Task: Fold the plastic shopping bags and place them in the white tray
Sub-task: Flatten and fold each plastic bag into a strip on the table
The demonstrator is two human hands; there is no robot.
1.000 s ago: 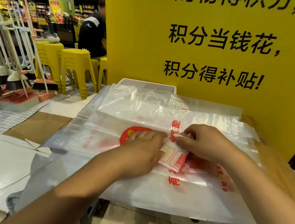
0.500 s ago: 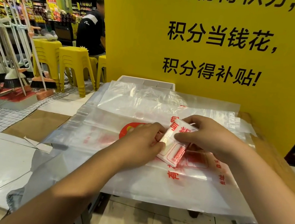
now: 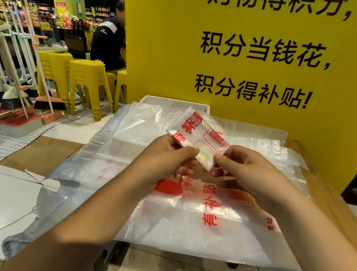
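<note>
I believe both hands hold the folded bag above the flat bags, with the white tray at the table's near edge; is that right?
Not quite: the head view shows the white tray at the far edge of the table; the rest holds.

Not much of the person shows, honestly, just arms. The left forearm (image 3: 85,226) is down at about 7 o'clock and the right forearm (image 3: 320,244) at about 4 o'clock, both bare right up to the frame edge. The left hand (image 3: 166,159) and right hand (image 3: 247,173) are bare as well, with slim fingers (image 3: 243,152) and rounded thumb tips (image 3: 190,151). Nails are too blurry to make out.
</note>
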